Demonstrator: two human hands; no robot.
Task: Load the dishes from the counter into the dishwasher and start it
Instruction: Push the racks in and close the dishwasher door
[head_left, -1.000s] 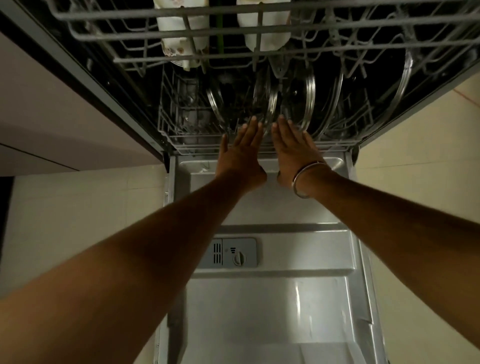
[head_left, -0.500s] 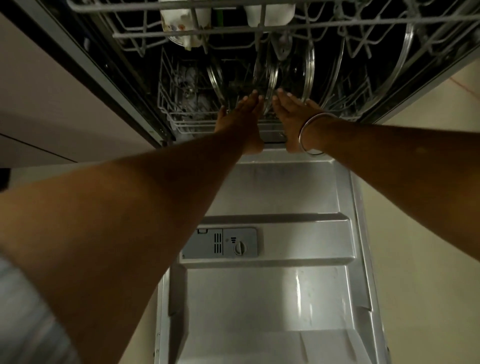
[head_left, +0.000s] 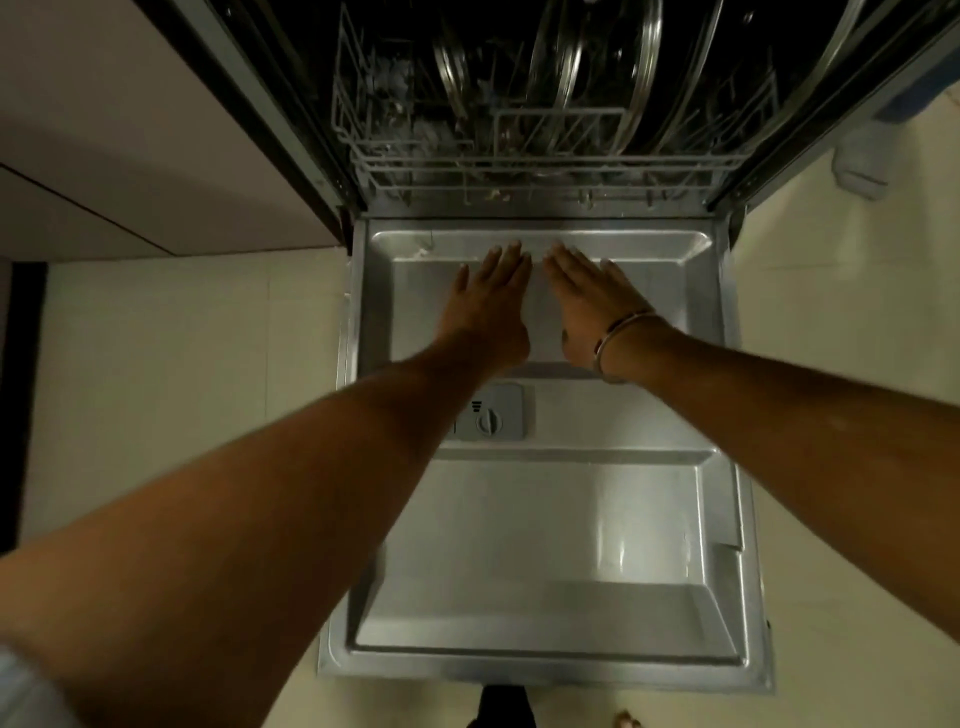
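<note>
- Two hands: a left hand (head_left: 491, 301) and a right hand (head_left: 589, 304), both flat with straight fingers, side by side over the far end of the door (head_left: 545, 519).
- One bangle (head_left: 621, 338), on the right wrist.
- One open door, lying flat.
- One dispenser (head_left: 493, 413) near the middle of the door, with one round knob (head_left: 489, 422).
- One lower rack (head_left: 545, 166) inside the dishwasher.
- At least three glass lids (head_left: 597, 67) standing on edge in the rack; the dark interior hides any exact count.
- One blurred pale container (head_left: 862, 161) on the floor (head_left: 182, 389), by the door's far right corner.
</note>
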